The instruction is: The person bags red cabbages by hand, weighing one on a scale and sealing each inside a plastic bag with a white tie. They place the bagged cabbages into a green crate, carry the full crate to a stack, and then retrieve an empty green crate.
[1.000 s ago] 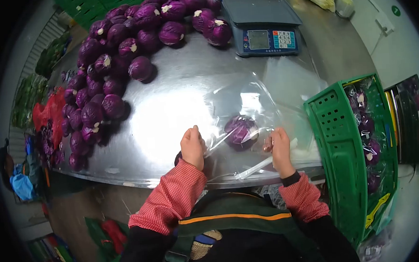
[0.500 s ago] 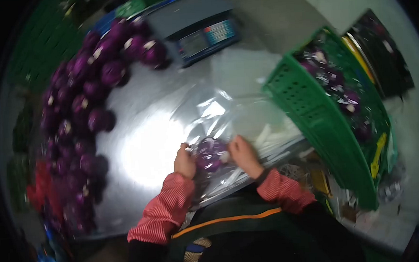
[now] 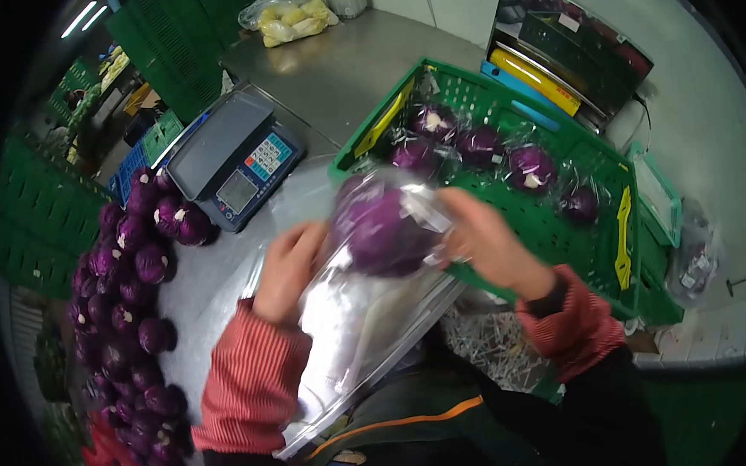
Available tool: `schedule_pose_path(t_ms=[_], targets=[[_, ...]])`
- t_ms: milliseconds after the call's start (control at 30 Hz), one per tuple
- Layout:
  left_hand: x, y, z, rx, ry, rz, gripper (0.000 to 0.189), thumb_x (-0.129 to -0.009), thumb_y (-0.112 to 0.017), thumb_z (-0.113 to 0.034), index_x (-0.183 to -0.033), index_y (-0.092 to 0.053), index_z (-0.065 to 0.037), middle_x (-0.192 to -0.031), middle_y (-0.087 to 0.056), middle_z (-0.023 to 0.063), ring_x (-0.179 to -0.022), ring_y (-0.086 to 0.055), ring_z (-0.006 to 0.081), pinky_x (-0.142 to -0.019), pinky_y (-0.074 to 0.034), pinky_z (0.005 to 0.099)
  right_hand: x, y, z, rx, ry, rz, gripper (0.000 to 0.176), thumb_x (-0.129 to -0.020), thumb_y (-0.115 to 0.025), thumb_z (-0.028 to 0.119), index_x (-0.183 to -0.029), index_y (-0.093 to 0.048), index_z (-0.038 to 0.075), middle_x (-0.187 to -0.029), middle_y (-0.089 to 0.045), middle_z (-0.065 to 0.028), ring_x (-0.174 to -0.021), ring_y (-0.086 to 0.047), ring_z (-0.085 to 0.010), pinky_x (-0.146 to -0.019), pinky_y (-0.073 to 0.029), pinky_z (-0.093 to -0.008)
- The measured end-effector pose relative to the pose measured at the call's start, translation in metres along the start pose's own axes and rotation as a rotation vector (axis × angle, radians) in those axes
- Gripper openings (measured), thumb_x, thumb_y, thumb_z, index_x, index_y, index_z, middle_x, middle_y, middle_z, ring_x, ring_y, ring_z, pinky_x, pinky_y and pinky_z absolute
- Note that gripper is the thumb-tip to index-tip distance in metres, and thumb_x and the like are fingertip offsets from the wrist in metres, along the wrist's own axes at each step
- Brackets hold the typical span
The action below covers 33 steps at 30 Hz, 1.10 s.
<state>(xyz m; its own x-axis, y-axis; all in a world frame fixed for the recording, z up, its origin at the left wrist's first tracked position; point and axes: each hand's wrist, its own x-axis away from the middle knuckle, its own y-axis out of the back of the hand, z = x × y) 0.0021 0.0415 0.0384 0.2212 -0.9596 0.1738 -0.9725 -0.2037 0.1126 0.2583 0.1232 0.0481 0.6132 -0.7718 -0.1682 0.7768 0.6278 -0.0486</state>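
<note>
A purple cabbage (image 3: 383, 231) wrapped in clear plastic film is lifted up off the steel table (image 3: 222, 272) between both my hands. My left hand (image 3: 288, 268) grips its left side and the loose film. My right hand (image 3: 484, 239) holds its right side. The cabbage hangs in front of the near rim of the green crate (image 3: 560, 221), which holds several wrapped purple cabbages (image 3: 480, 147).
A heap of unwrapped purple cabbages (image 3: 128, 282) lies along the table's left side. A digital scale (image 3: 233, 159) stands behind them. A sheet of clear film (image 3: 345, 337) lies at the table's front edge. Yellow produce in bags (image 3: 291, 17) sits at the back.
Both hands closed in on the cabbage in its film and lifted it off the table toward the green crate. My view has swung to the right.
</note>
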Motion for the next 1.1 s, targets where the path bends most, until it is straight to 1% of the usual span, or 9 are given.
schedule_pose_path(t_ms=[167,267,567,667,733,767,833,1000,1100], targets=[[-0.150,-0.113,-0.021,0.045,0.159,0.425,0.064,-0.094,-0.036,-0.059,-0.103,-0.062,-0.001,-0.086,-0.067,0.0093,-0.068,-0.063,0.0159,-0.063,-0.051,0.0286,-0.037,0.137,0.014,0.326,-0.371,-0.216,0.055,-0.091,-0.052,0.052,-0.090,-0.057,-0.002,-0.063,-0.054,-0.0042,-0.045,-0.052,-0.0104,-0.038,-0.041,-0.0238],[-0.184,-0.181,-0.018,0.203,0.496,0.307,0.086,-0.085,-0.025,-0.077,-0.132,-0.048,-0.009,-0.122,-0.058,0.0183,-0.109,-0.056,0.0361,-0.089,-0.047,0.0464,-0.062,0.193,-0.038,0.153,-0.569,-0.191,0.057,-0.089,-0.049,0.060,-0.066,-0.051,0.007,-0.045,-0.040,-0.0004,-0.034,-0.038,-0.0123,-0.033,-0.028,-0.0265],[-0.162,-0.160,-0.021,-0.536,-0.060,0.390,0.063,-0.084,-0.046,-0.058,-0.120,-0.057,-0.007,-0.114,-0.059,0.0171,-0.109,-0.055,0.0335,-0.089,-0.046,0.0421,-0.104,0.293,-0.245,0.091,-0.983,0.015,0.063,-0.085,-0.035,0.075,-0.101,-0.058,0.019,-0.054,-0.049,0.0036,-0.032,-0.038,-0.0126,-0.029,-0.030,-0.0263],[-0.090,-0.111,-0.051,-0.661,-0.361,0.315,0.054,-0.084,-0.054,-0.051,-0.115,-0.060,-0.007,-0.108,-0.061,0.0169,-0.106,-0.056,0.0331,-0.088,-0.046,0.0415,-0.109,0.280,-0.237,1.191,-0.430,0.085,0.053,-0.089,-0.047,0.052,-0.098,-0.064,0.003,-0.079,-0.065,-0.0141,-0.078,-0.064,-0.0344,-0.066,-0.051,-0.0438],[-0.049,-0.063,-0.035,-0.510,-0.552,0.013,0.049,-0.084,-0.060,-0.047,-0.112,-0.062,-0.007,-0.104,-0.063,0.0168,-0.104,-0.057,0.0329,-0.088,-0.046,0.0411,-0.129,0.199,-0.124,1.890,-0.444,0.107,0.047,-0.088,-0.055,0.044,-0.091,-0.065,-0.002,-0.093,-0.066,-0.0219,-0.088,-0.062,-0.0433,-0.074,-0.050,-0.0492],[-0.037,-0.032,0.000,-0.386,-0.769,-0.395,0.032,-0.075,-0.070,-0.026,-0.100,-0.064,-0.007,-0.091,-0.060,0.0162,-0.095,-0.056,0.0346,-0.086,-0.045,0.0423,-0.130,0.174,-0.095,2.003,-0.291,0.099,0.041,-0.086,-0.059,0.042,-0.088,-0.064,0.001,-0.085,-0.066,-0.0193,-0.080,-0.063,-0.0423,-0.070,-0.050,-0.0488],[0.012,0.074,0.058,-0.513,-0.751,-0.908,0.040,-0.074,-0.072,-0.026,-0.106,-0.062,-0.004,-0.105,-0.059,0.0170,-0.101,-0.055,0.0351,-0.089,-0.043,0.0426,-0.136,0.115,-0.056,1.995,0.144,-0.041,0.035,-0.091,-0.054,0.036,-0.080,-0.059,0.003,-0.077,-0.064,-0.0178,-0.070,-0.061,-0.0394,-0.060,-0.048,-0.0460],[0.217,0.321,0.163,-1.220,0.181,-1.682,0.069,-0.068,-0.075,-0.033,-0.126,-0.048,-0.009,-0.130,-0.045,0.0208,-0.121,-0.043,0.0361,-0.099,-0.035,0.0479,-0.123,-0.116,-0.014,1.360,0.577,0.215,0.020,-0.091,-0.056,0.019,-0.079,-0.056,0.003,-0.069,-0.059,-0.0149,-0.060,-0.057,-0.0338,-0.053,-0.042,-0.0405],[0.309,0.404,0.207,-1.010,0.680,-2.041,0.082,-0.077,-0.067,-0.047,-0.143,-0.031,-0.015,-0.146,-0.029,0.0174,-0.135,-0.028,0.0338,-0.104,-0.025,0.0579,-0.124,-0.220,-0.067,1.130,0.529,0.550,0.012,-0.083,-0.063,0.017,-0.081,-0.063,0.005,-0.070,-0.060,-0.0134,-0.061,-0.058,-0.0315,-0.056,-0.045,-0.0407]])
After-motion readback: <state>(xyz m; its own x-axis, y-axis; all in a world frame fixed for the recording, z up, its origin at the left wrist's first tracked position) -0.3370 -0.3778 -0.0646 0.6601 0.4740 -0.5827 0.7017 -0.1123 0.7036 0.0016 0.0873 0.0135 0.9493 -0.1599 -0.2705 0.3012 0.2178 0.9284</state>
